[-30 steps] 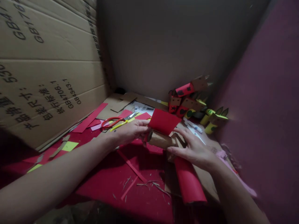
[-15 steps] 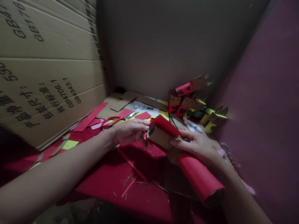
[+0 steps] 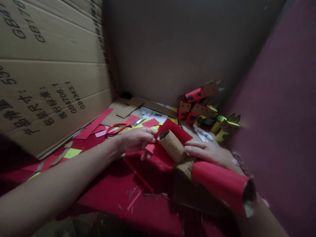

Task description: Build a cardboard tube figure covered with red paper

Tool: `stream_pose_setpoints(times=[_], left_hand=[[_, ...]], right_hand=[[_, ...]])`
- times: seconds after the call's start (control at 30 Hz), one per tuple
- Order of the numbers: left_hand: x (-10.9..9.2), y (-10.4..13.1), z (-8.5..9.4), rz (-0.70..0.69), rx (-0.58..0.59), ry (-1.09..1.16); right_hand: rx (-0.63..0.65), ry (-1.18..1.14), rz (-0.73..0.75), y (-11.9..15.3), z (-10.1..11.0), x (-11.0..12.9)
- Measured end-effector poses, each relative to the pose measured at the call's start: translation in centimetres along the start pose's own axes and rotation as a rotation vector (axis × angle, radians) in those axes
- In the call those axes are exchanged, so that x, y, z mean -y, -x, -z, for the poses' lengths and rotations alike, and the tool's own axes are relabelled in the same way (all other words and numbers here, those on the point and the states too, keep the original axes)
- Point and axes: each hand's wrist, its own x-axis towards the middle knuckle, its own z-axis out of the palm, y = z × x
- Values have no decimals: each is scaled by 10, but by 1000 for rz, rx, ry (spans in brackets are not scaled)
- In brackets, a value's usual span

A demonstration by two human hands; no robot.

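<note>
A bare cardboard tube (image 3: pixel 172 144) lies across a sheet of red paper (image 3: pixel 184 131), its hollow end tilted towards my left hand. My left hand (image 3: pixel 138 140) pinches the paper's edge beside that end. Against the tube's other side rest the extended, close-together fingers of my right hand (image 3: pixel 207 152); what lies beneath them is hidden. A folded cardboard piece (image 3: pixel 185 167) joins the bare tube to a second tube wrapped in red paper (image 3: pixel 222 182), which lies over my right wrist with its open end facing me.
Red-handled scissors (image 3: pixel 119 128) lie among paper scraps behind my left hand. Red and yellow cardboard animals (image 3: pixel 197 105) are piled by the wall, with white markers (image 3: pixel 203 133) in front. A large carton (image 3: pixel 54 72) stands at left. Thin red strips (image 3: pixel 139 176) litter the red tablecloth (image 3: pixel 106 191).
The bare tube has turned and the paper now spreads out on both sides of it. The red-wrapped tube has swung right, showing its open end. My right hand's fingers have slid to the tube's side.
</note>
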Motion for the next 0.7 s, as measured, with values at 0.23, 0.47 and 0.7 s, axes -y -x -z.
stream_pose_setpoints(times=[0.23, 0.47, 0.7], left_hand=[[-3, 4, -4, 47, 37, -29], [-6, 5, -9, -26, 83, 36], [0, 4, -13, -107, 115, 118]], right_hand=[[143, 12, 46, 6, 5, -7], [66, -13, 94, 8, 0, -31], [55, -99, -1, -4, -5, -24]])
